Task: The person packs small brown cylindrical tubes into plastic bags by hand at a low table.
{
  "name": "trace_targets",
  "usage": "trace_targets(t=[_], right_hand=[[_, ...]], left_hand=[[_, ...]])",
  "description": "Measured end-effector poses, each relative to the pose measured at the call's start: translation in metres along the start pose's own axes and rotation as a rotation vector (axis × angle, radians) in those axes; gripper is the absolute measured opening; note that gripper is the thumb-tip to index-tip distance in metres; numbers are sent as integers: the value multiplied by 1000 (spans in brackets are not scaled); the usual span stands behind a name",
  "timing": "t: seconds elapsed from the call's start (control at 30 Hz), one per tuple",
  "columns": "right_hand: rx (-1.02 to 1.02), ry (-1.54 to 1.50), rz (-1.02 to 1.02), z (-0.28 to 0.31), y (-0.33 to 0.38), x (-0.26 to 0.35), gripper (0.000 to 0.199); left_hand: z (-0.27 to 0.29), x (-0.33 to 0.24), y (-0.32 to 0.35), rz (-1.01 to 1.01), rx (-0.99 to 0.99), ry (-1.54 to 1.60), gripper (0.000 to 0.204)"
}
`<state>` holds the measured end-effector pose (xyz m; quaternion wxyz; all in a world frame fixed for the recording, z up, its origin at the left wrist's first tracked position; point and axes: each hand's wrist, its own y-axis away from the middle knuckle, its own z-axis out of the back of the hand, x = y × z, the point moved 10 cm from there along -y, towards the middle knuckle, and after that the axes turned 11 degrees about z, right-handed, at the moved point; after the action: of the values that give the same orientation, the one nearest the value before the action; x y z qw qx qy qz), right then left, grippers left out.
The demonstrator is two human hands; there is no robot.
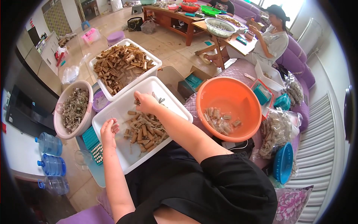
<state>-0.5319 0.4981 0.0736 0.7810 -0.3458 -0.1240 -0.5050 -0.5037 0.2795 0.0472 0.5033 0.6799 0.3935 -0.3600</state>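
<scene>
My right hand reaches over a white plastic tray, its fingers pinched together; what they hold, if anything, is too small to make out. Thin greenish strands show just beyond that hand. Nearer me in the tray lies a heap of small brown rolls with loose string ends. Over the tray's left side is my left hand, its fingers loosely curled and apart, with nothing seen in it. A second white tray, full of brown rolled pieces, adjoins the first on its far side.
At right stands an orange basin holding wrapped rolls. A pink tub of dried bundles is at left, near blue water jugs. A person sits working at a table at far right; another is partly visible behind.
</scene>
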Motion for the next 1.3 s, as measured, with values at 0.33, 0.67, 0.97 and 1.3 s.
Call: trace_targets(t=[0.33,0.67,0.97,1.3], right_hand=[[-291,-119,-312,37,14,-32,47],[-136,-109,-269,54,12,-40,36],[-506,-1192,-150,73,-6,-17,39],[-322,-1444,-186,-5,-14,55,20]], left_hand=[[2,2,0,-21,-15,-8,16],[-3,-1,1,-74,-25,-132,18],[-18,-6,8,-38,95,-72,18],[-65,-10,22,-172,422,-81,18]])
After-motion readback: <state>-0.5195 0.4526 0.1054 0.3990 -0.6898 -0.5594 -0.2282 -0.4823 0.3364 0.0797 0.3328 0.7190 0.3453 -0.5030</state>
